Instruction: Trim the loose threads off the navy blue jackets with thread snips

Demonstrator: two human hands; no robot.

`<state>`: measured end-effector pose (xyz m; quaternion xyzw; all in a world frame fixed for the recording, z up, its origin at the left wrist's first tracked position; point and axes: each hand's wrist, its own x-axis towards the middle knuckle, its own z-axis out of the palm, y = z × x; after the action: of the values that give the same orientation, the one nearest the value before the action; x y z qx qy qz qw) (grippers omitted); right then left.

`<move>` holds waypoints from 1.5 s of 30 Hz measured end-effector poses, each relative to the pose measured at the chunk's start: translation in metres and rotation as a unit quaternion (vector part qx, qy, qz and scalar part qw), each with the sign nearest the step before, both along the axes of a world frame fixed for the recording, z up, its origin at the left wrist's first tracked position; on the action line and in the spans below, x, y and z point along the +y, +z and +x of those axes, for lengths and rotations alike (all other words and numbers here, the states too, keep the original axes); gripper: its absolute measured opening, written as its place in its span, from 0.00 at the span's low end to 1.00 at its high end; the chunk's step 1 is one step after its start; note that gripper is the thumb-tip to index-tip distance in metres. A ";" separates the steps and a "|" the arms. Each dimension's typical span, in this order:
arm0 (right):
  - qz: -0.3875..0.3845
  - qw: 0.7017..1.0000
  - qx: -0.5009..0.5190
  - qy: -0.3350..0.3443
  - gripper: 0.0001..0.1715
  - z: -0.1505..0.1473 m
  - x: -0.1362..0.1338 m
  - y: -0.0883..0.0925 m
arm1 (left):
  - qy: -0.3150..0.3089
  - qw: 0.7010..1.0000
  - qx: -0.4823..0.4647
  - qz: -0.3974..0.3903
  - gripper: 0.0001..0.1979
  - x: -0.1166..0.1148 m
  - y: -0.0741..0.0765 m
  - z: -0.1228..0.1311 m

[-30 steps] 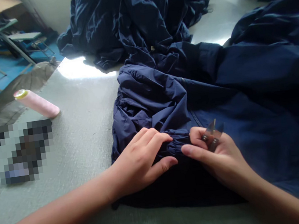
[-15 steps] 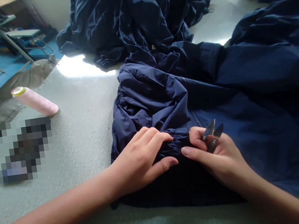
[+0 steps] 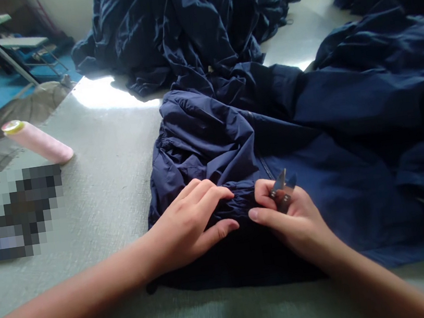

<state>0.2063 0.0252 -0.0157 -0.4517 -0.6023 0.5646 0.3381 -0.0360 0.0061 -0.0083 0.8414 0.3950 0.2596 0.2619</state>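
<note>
A navy blue jacket (image 3: 208, 133) lies spread on the grey table (image 3: 111, 173), its gathered elastic cuff (image 3: 237, 202) near the front. My left hand (image 3: 190, 225) pinches the cuff from the left, fingers on top and thumb below. My right hand (image 3: 295, 218) grips the cuff's right end with thumb and forefinger and holds small metal thread snips (image 3: 282, 191) in the palm, blades pointing up and away. A zipper (image 3: 264, 165) runs just behind the snips.
A pink thread cone (image 3: 38, 141) lies on its side at the table's left. A blurred-out object (image 3: 14, 213) sits in front of it. Heaps of navy garments (image 3: 192, 19) fill the back and right. Folded chairs (image 3: 3, 51) stand on the blue floor beyond the left edge.
Both hands stay on the cuff with the same grip. The whole scene has shifted a little left and up in view, as my head turned.
</note>
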 end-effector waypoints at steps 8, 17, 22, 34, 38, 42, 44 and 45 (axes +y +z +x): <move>-0.029 0.999 0.036 0.003 0.28 0.001 0.000 -0.001 | 0.006 1.000 -0.003 0.000 0.16 -0.001 0.001 0.000; -0.023 0.994 0.081 -0.068 0.30 -0.019 0.000 -0.002 | 0.061 0.994 -0.081 0.038 0.10 0.001 -0.003 -0.003; -0.066 0.980 0.155 -0.103 0.29 -0.027 0.004 0.000 | 0.039 0.996 -0.072 0.022 0.17 0.005 -0.005 -0.006; -0.096 0.968 0.208 -0.104 0.28 -0.021 0.003 -0.006 | 0.023 0.999 -0.018 0.016 0.24 0.006 -0.005 -0.006; -0.083 0.977 0.178 -0.085 0.30 -0.016 0.001 -0.007 | 0.030 0.999 -0.016 0.026 0.16 0.006 -0.007 -0.006; -0.039 0.989 0.133 -0.057 0.29 -0.013 -0.003 -0.009 | 0.029 0.999 -0.021 0.025 0.10 0.006 -0.006 -0.006; -0.031 0.991 0.121 -0.050 0.30 -0.012 -0.004 -0.009 | 0.025 0.999 -0.028 0.025 0.09 0.006 -0.006 -0.006; -0.034 0.992 0.117 -0.045 0.30 -0.011 -0.005 -0.009 | 0.022 0.999 -0.031 0.024 0.09 0.006 -0.006 -0.006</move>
<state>0.1949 0.0206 -0.0245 -0.4203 -0.5183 0.6178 0.4160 -0.0422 0.0124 -0.0143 0.8301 0.3990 0.3008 0.2476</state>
